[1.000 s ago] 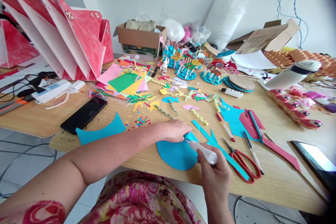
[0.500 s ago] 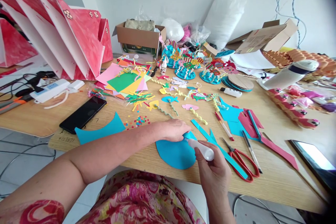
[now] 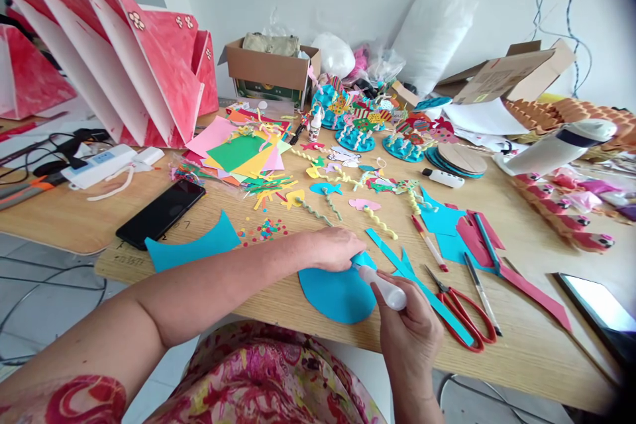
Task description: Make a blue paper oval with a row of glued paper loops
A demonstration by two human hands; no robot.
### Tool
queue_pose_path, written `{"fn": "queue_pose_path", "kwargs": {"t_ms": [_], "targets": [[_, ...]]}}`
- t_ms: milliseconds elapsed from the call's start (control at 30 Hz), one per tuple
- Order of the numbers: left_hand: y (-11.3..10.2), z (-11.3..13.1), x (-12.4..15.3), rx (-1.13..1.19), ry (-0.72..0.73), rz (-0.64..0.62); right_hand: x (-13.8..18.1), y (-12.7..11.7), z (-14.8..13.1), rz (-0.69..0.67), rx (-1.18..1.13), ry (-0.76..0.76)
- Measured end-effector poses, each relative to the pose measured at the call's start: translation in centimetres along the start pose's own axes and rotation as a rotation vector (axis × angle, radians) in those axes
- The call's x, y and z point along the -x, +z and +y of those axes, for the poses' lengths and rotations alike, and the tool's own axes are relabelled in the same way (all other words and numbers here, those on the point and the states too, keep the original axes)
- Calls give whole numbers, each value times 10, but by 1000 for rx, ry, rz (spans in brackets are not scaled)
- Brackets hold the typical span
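A round blue paper piece (image 3: pixel 338 298) lies at the table's front edge, partly under my left hand (image 3: pixel 338 249). That hand is closed on the blue paper at the disc's upper side; its fingertips are mostly hidden. My right hand (image 3: pixel 410 318) grips a white glue bottle (image 3: pixel 385 288), tilted so its nozzle meets the blue paper beside my left fingers. Right of the bottle lies a long blue paper strip (image 3: pixel 442 311), partly over red-handled scissors (image 3: pixel 464 318). Another blue offcut (image 3: pixel 193 245) rests behind my left forearm.
A black phone (image 3: pixel 161 212) and coloured paper sheets (image 3: pixel 238 152) lie on the left. Paper fish with twisted stems, such as a blue fish (image 3: pixel 325 189), spread across the middle. Pens, red scraps (image 3: pixel 536 295) and a tablet (image 3: pixel 596 311) lie right. Decorated blue discs (image 3: pixel 355 140) stand behind.
The view has shifted slightly, so everything sits a little further right in the picture. My hands keep nearly the same pose, with the bottle nozzle still at the blue paper.
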State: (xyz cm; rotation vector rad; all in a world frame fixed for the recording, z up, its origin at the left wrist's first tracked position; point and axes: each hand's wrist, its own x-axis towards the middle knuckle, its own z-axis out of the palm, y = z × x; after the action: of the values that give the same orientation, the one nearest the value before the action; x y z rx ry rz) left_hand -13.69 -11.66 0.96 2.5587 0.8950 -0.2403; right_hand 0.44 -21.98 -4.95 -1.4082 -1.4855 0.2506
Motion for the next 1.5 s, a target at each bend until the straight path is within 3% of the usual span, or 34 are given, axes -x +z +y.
{"fn": "queue_pose_path", "kwargs": {"t_ms": [467, 767, 1000, 1267, 1500], "targets": [[3, -1, -1, -22, 12, 16, -2, 1, -1, 0, -8, -10], [6, -3, -3, -30, 13, 29, 10, -6, 2, 20, -194, 130], [7, -3, -3, -25, 22, 47, 10, -1, 8, 6, -192, 119], [10, -4, -4, -6, 22, 58, 13, -3, 9, -21, -238, 255], [9, -5, -4, -9, 29, 46, 13, -10, 12, -4, -220, 255]]}}
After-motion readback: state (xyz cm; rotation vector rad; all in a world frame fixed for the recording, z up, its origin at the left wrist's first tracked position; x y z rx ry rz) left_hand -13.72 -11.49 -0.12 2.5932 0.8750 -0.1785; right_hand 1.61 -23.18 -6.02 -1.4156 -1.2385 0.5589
